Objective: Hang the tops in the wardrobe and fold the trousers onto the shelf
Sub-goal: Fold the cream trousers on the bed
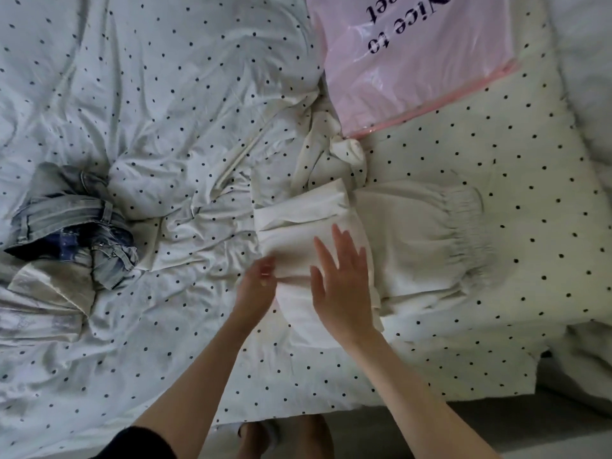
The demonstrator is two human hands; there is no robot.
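the white cotton elastic-waist trousers (407, 240) lie half folded on the dotted bedsheet (165, 94). left hand (256, 286) pinches their folded edge; right hand (344, 286) presses flat, fingers straight.

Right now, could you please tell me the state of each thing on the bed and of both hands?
White trousers: laid flat, legs folded over towards the elastic waistband.
Left hand: pinches the folded edge of the trousers.
Right hand: open, fingers straight, flat on the fold.
Denim jeans: crumpled, unfolded.
Pink plastic bag: lying flat, zip strip along one edge.
Polka-dot duvet: rumpled.
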